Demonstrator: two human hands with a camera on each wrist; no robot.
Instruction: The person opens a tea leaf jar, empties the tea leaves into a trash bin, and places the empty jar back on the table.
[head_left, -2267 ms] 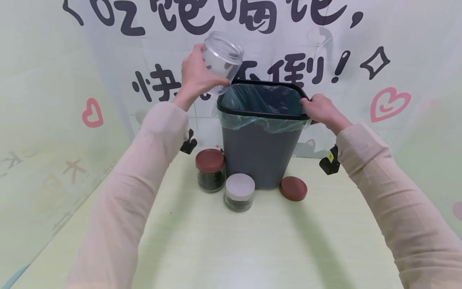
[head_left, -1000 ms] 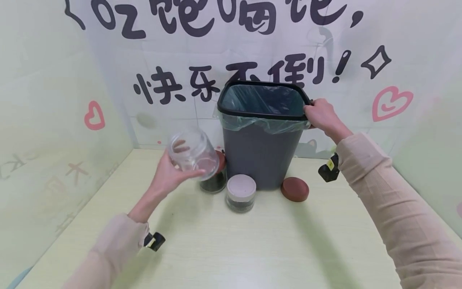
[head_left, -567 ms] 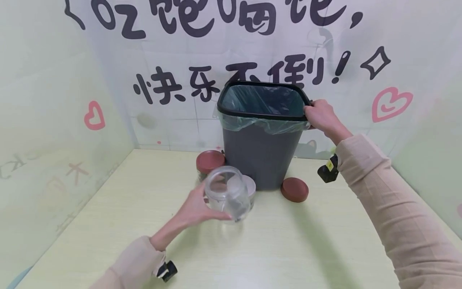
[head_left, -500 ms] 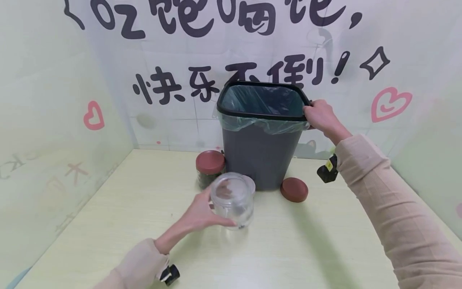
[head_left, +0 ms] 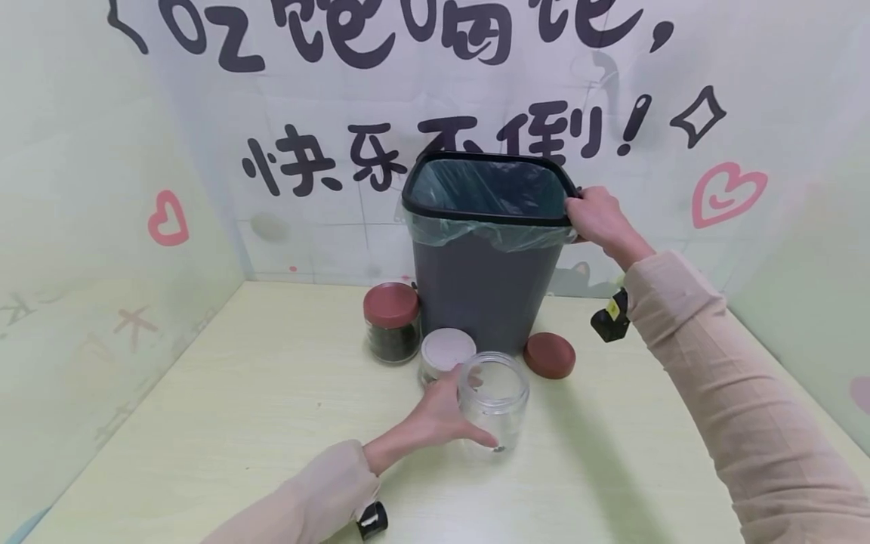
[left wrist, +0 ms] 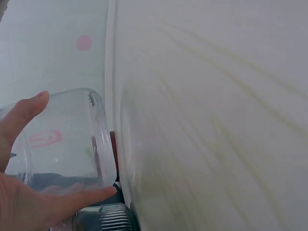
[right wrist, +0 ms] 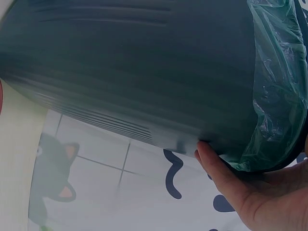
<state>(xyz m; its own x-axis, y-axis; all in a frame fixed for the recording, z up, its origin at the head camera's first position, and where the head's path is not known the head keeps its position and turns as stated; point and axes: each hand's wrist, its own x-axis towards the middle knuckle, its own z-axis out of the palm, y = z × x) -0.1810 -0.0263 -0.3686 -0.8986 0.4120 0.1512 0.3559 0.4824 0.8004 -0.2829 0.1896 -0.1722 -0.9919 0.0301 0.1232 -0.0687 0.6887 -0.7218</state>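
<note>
My left hand (head_left: 443, 417) grips an uncapped clear jar (head_left: 501, 412) from its left side, upright and low over the table; in the left wrist view, thumb and fingers of the hand (left wrist: 36, 192) span the jar (left wrist: 67, 139). Whether its base touches the table, I cannot tell. With my right hand (head_left: 603, 219) I hold the right rim of a grey bin (head_left: 484, 283) lined with a green bag. Seen from the right wrist, that hand (right wrist: 250, 192) has its fingers under the rim of the bin (right wrist: 134, 72).
A red-lidded jar (head_left: 392, 325) with dark contents stands left of the bin. In front of the bin is a jar with a pale lid (head_left: 448, 351), partly behind my left fingers. A loose red lid (head_left: 549, 356) lies on the table (head_left: 258, 423) at the bin's right. A printed backdrop (head_left: 306, 249) hangs behind.
My left hand has brought the clear jar down from beside the bin's top left rim to the table area, then rightward past the pale-lidded jar. My right hand has stayed on the rim.
</note>
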